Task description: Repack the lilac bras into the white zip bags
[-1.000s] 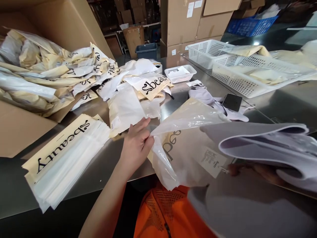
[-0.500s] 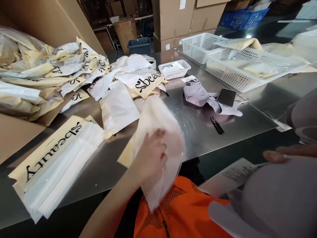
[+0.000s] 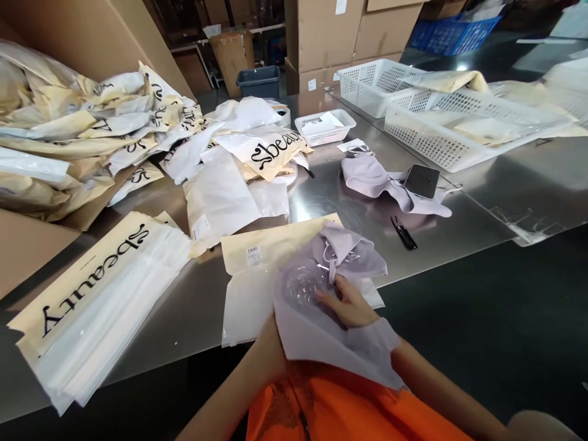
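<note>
A lavender bra [image 3: 321,343] with clear plastic formers in its cups is in front of me, above the table's front edge. My right hand [image 3: 351,306] is closed on it near the middle, thumb and fingers at a thin strap or hook piece. My left hand [image 3: 274,343] reaches under the bra from the left, its fingers hidden by the fabric. Behind the bra, a paper-and-plastic packaging bag [image 3: 241,300] with a barcode label lies flat on the table, partly covered.
A stack of flat "beauty" bags [image 3: 114,288] lies at left, near a carton full of packed bags [image 3: 59,135]. More packed bags [image 3: 225,190] are piled centrally. Another lavender bra [image 3: 367,174], a black card [image 3: 421,181], thread snips [image 3: 404,234] and white baskets [image 3: 422,138] are at right.
The bag that my left hand was handling now lies flat on the table. The lavender bra in my right hand has come from the right to the middle; my left hand is now under it.
</note>
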### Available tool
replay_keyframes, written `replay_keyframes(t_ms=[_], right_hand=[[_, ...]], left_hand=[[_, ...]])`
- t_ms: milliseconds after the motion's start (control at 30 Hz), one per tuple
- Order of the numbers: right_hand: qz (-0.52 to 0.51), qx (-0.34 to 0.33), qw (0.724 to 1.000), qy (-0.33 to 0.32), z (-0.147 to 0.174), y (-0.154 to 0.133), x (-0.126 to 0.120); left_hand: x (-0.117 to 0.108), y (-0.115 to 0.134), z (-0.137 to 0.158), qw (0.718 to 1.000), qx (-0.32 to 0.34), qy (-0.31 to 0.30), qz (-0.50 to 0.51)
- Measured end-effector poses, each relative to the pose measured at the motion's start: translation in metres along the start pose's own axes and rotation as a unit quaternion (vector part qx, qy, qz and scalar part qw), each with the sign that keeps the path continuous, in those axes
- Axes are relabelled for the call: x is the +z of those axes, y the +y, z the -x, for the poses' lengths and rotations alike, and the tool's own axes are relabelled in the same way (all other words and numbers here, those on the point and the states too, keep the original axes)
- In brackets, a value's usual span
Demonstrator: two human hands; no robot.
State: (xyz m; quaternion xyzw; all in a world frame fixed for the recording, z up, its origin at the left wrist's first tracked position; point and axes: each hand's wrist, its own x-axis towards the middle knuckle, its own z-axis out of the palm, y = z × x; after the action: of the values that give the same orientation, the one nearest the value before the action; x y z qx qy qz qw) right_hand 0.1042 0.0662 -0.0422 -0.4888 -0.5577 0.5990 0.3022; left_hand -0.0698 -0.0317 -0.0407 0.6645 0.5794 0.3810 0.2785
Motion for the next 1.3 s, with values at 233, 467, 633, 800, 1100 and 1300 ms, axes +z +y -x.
replay_keyframes(t_ms=[233,467,633,800,1100,1300], right_hand=[[0.078,-0.027,0.994,0.073,-0.007,0.023,-0.014],[0.042,-0.049,0.976,0.210,-0.054,0.021,0.069],[0.033,-0.031,0.979,0.198,-0.083,0.016,0.086],[0.040,-0.045,0.993,0.102,-0.081,0.006,0.057],[0.522,-0.061,0.838,0.146,-0.020,-0.046,-0.011],[0.535,-0.111,0.828,0.123,-0.017,-0.071,0.011]], left_hand=[[-0.018,-0.001,0.039,0.985,-0.144,0.044,0.087],[0.008,0.039,0.033,0.985,-0.113,0.124,-0.038],[0.026,0.062,0.010,0.972,0.121,0.000,-0.203],[-0.004,0.041,-0.019,0.973,-0.022,0.194,-0.123],[-0.118,-0.040,0.027,0.779,-0.305,0.538,-0.106],[-0.067,-0.020,-0.001,0.859,-0.191,0.382,-0.281]])
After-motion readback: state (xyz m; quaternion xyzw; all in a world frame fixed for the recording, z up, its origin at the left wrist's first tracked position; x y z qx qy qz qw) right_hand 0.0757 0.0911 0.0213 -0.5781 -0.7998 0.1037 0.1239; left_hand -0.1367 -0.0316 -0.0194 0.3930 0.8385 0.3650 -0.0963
